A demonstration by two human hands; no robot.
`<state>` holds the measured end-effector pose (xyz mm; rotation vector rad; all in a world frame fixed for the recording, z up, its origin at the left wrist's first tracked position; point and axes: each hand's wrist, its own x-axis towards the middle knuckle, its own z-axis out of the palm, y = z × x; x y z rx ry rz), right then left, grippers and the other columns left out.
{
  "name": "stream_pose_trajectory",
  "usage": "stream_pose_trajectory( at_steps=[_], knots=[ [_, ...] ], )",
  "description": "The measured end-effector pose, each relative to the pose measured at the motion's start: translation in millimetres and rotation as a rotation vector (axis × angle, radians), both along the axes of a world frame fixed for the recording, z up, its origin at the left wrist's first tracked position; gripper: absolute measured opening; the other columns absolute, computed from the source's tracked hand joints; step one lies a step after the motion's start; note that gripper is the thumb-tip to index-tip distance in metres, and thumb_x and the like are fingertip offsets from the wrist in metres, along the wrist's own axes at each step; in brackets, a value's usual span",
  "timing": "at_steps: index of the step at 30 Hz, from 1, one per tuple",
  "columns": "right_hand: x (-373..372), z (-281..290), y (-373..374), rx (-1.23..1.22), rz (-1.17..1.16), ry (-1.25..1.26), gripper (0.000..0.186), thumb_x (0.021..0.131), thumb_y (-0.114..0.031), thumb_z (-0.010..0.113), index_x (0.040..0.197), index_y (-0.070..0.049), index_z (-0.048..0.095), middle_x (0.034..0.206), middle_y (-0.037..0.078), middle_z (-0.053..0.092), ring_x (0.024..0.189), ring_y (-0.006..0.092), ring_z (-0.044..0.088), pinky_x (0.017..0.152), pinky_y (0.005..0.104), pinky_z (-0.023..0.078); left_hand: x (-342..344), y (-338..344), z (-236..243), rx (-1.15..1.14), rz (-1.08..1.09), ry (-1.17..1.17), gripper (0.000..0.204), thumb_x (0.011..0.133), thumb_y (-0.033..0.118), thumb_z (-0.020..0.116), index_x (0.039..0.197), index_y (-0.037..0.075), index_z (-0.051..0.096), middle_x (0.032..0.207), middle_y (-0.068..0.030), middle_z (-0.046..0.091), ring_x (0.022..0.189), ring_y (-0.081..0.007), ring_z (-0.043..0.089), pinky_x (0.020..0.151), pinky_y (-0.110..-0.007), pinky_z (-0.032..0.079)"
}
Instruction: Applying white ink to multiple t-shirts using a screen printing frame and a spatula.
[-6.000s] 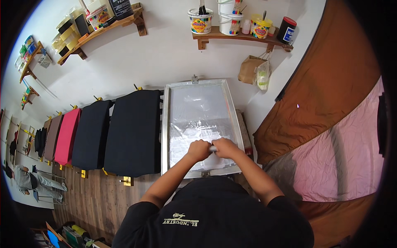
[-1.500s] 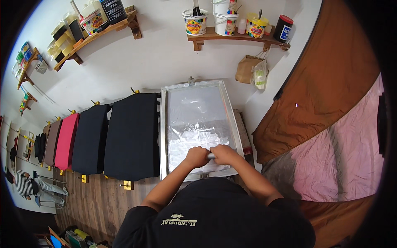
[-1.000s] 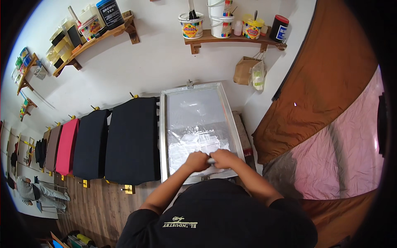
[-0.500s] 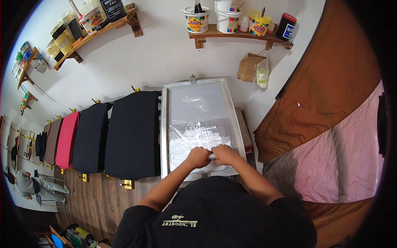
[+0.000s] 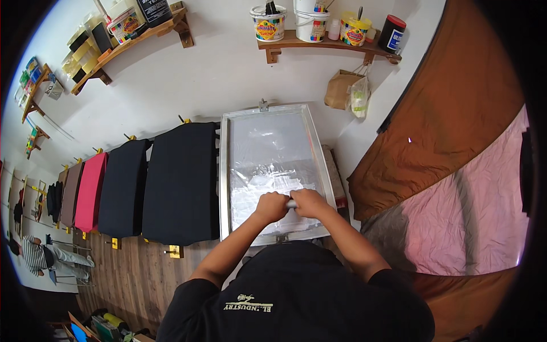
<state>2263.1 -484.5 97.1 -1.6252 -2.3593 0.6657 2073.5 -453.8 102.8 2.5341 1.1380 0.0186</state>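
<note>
A screen-printing frame point(image 5: 224, 171) with a pale metal rim lies in front of me, its mesh point(image 5: 268, 137) glossy and partly streaked with white ink point(image 5: 250, 199). Both my hands are closed round the grey handle of a squeegee point(image 5: 292, 203) over the near half of the mesh. My left hand point(image 5: 272, 206) grips its left part, my right hand point(image 5: 310, 202) its right part. Between my fists a short piece of the handle shows; its blade is hidden beneath them. A metal clamp point(image 5: 263, 105) sits at the frame's far edge.
Left of the frame stands a row of boards with black point(image 5: 181, 182), navy, pink point(image 5: 91, 191) and brown fabric. Wall shelves point(image 5: 330, 47) carry paint tubs and jars. Brown and pink sheets point(image 5: 439, 125) hang at right. Another person point(image 5: 43, 256) is at far left.
My two hands have moved a little away from my body along the mesh, with the squeegee still in them. The whole view has shifted slightly.
</note>
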Motion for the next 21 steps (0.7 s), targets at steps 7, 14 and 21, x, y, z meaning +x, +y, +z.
stream_pose_trajectory(
  at_steps=[7,14,21],
  knots=[
    [-11.1,-15.8,-39.9,0.109,0.049,0.001,0.024,0.075,-0.008,0.066,0.097,-0.002,0.062,0.093,0.017,0.069,0.091,0.0370,0.068,0.077,0.0493,0.055,-11.0,-38.3,-19.9,0.081,-0.105,-0.154,0.011,0.079,0.013,0.066,0.085,0.005,0.066,0.076,-0.0172,0.070,0.068,-0.0346,0.071,0.063,-0.048,0.056],
    [-2.8,8.4,-30.6,-0.149,0.136,-0.062,0.022,0.073,-0.010,0.066,0.095,-0.002,0.065,0.088,0.020,0.070,0.087,0.0405,0.069,0.077,0.0504,0.056,-9.7,-27.8,-5.3,-0.046,-0.113,-0.013,0.019,0.081,0.026,0.065,0.081,0.009,0.073,0.078,-0.0194,0.071,0.074,-0.0367,0.072,0.068,-0.048,0.058],
    [3.6,1.2,26.5,0.015,0.025,0.027,0.023,0.070,-0.012,0.069,0.091,-0.003,0.065,0.084,0.021,0.070,0.084,0.0422,0.068,0.077,0.0512,0.054,4.7,26.0,-2.7,0.036,0.011,0.027,0.017,0.078,0.024,0.067,0.088,0.012,0.075,0.081,-0.0156,0.072,0.077,-0.0353,0.072,0.071,-0.048,0.058]
  ],
)
